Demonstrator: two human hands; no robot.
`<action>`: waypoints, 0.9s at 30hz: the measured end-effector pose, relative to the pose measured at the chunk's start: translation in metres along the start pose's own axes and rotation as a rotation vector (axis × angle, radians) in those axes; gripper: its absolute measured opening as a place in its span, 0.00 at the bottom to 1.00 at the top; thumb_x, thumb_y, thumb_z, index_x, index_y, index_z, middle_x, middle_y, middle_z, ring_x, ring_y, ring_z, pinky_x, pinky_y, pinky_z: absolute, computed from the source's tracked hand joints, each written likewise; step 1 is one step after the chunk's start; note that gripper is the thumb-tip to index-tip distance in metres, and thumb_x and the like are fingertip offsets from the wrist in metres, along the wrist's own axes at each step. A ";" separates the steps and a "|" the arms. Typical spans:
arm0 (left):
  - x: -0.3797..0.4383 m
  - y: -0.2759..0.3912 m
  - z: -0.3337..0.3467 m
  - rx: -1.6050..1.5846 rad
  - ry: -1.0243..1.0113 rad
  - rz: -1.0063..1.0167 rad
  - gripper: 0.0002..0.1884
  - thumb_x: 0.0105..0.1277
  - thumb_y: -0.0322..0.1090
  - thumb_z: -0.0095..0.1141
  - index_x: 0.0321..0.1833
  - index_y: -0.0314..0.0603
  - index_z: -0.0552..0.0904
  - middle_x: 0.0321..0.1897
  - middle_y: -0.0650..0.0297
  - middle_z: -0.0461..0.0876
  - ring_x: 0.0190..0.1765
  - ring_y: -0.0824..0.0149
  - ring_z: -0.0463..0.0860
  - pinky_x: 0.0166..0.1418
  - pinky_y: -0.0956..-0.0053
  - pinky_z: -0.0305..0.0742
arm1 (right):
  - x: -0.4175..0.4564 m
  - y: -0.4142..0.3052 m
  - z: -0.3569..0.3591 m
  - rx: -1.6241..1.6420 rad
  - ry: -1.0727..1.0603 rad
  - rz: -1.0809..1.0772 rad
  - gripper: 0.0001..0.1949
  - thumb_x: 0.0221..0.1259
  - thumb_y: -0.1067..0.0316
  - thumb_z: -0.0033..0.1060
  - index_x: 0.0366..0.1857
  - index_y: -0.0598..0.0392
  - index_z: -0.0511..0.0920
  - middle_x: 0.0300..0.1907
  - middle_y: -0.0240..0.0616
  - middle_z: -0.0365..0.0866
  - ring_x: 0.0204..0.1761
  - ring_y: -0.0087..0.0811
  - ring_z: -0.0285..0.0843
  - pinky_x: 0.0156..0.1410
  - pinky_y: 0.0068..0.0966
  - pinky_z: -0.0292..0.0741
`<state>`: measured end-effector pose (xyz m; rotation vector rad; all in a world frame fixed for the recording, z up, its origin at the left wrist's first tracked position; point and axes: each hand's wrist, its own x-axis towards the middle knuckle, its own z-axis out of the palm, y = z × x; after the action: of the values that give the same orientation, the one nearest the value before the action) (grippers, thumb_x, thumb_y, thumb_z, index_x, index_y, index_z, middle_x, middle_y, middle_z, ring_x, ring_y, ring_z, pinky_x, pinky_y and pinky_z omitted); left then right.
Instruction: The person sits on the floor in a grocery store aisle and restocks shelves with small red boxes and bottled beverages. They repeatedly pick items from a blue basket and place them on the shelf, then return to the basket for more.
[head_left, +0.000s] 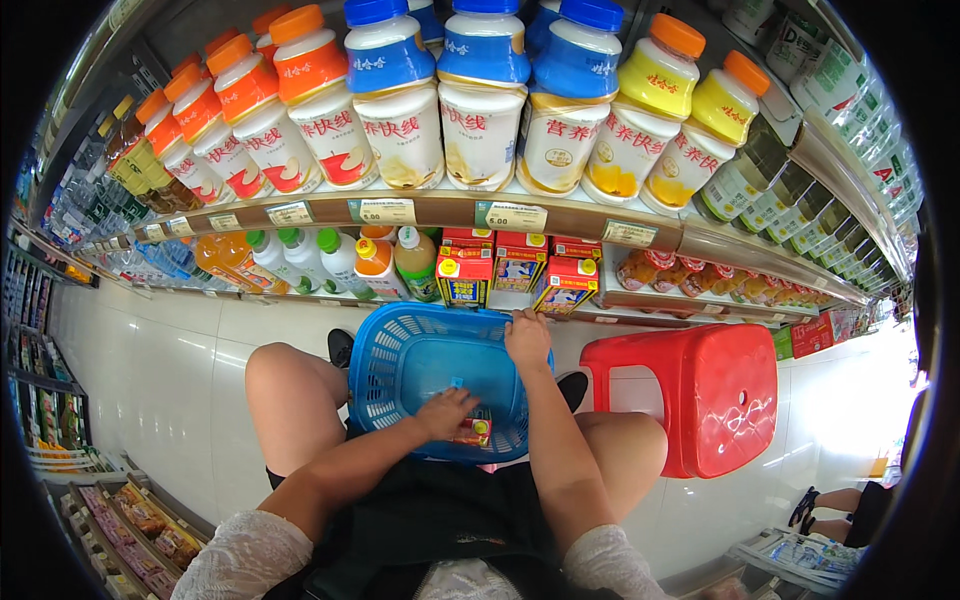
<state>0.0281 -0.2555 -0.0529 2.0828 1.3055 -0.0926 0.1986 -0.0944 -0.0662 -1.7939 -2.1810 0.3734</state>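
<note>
A blue plastic basket (442, 322) stands on the floor between my knees. My left hand (448, 412) reaches inside it, its fingers spread over a red carton (474, 432) at the near side; whether it grips the carton is not plain. At the basket's far right rim lies my right hand (528, 337), its fingertips close to a red and blue drink carton (568, 285) on the bottom shelf. More such cartons, with yellow caps, stand beside and behind that one. Whether my right hand holds the rim is hidden.
A red plastic stool (720, 397) lies on its side at the right. The shelf above holds large bottles (484, 112) in rows; jars (637, 270) and green-capped bottles (296, 255) fill the bottom shelf. Another person's legs (836, 501) show at the lower right, near a wire rack.
</note>
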 end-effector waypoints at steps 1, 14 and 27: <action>-0.001 0.006 0.008 0.007 -0.063 0.000 0.38 0.62 0.48 0.67 0.73 0.43 0.67 0.65 0.50 0.71 0.67 0.46 0.72 0.69 0.52 0.70 | -0.001 -0.002 0.000 0.010 0.032 0.001 0.10 0.58 0.64 0.64 0.41 0.57 0.84 0.45 0.42 0.82 0.50 0.46 0.79 0.57 0.41 0.78; -0.003 0.003 0.050 0.204 -0.163 0.036 0.32 0.73 0.41 0.51 0.79 0.52 0.60 0.67 0.52 0.71 0.69 0.45 0.72 0.62 0.47 0.76 | 0.082 -0.006 0.041 1.936 -0.118 0.791 0.12 0.59 0.82 0.51 0.46 0.58 0.75 0.41 0.39 0.77 0.47 0.38 0.76 0.63 0.38 0.74; -0.009 0.000 0.061 0.226 0.032 0.093 0.34 0.71 0.43 0.53 0.79 0.51 0.61 0.58 0.51 0.75 0.62 0.47 0.78 0.55 0.53 0.81 | 0.096 -0.006 0.069 2.199 -0.064 0.938 0.10 0.64 0.80 0.46 0.48 0.63 0.73 0.47 0.44 0.76 0.52 0.42 0.73 0.69 0.40 0.70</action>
<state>0.0405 -0.2969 -0.0971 2.3414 1.2634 -0.1738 0.1492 -0.0028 -0.1222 -0.9025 0.1375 1.8325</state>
